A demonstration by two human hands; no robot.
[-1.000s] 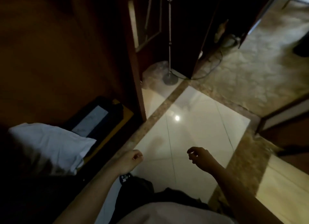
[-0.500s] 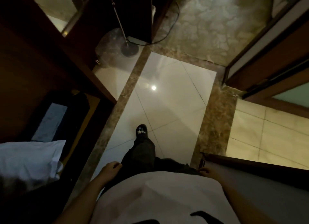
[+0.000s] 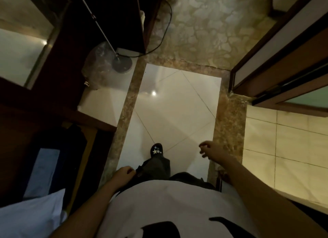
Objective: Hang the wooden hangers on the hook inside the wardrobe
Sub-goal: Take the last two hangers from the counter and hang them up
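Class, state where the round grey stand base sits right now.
Head view, upper left of centre: the stand base sits on the floor by the dark cabinet's corner.

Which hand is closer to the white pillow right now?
Left. The left hand hangs by the hip, just right of the white pillow; the right hand is much farther right, over the floor.

Lamp pole [image 3: 97, 24] cut off at top; pillow [image 3: 30, 218] cut by bottom-left corner; wardrobe interior [image 3: 44, 140] dim, unreadable.
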